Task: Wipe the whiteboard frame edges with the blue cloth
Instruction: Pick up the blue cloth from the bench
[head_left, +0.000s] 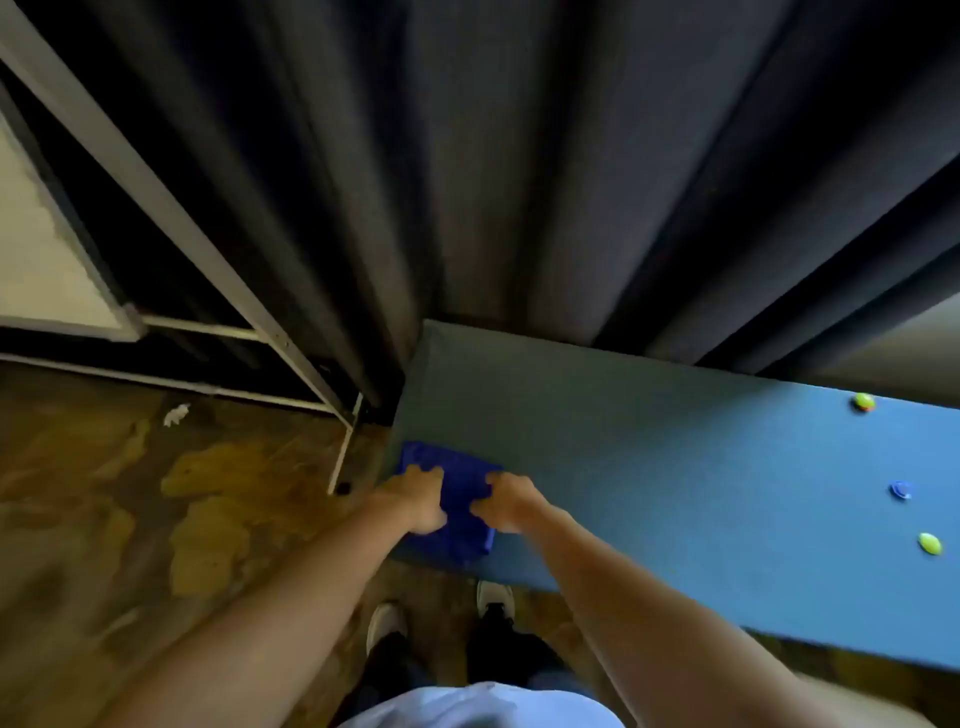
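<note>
A dark blue cloth (460, 499) lies on the near left corner of a blue felt-covered board (649, 467). My left hand (418, 499) grips the cloth's left side, fingers curled over its top edge. My right hand (506, 501) holds its right side, thumb and fingers pinching the fabric. Both hands press the cloth against the board near its left edge. A whiteboard (31, 249) with a grey frame (130, 166) stands at the far left, away from both hands.
Dark curtains (519, 156) hang behind the board. Coloured push pins (863, 401) sit on the board's right part. The whiteboard's metal stand legs (343, 447) reach the worn brown floor (130, 493), where a white paper scrap (176, 414) lies. My shoes (493, 597) show below.
</note>
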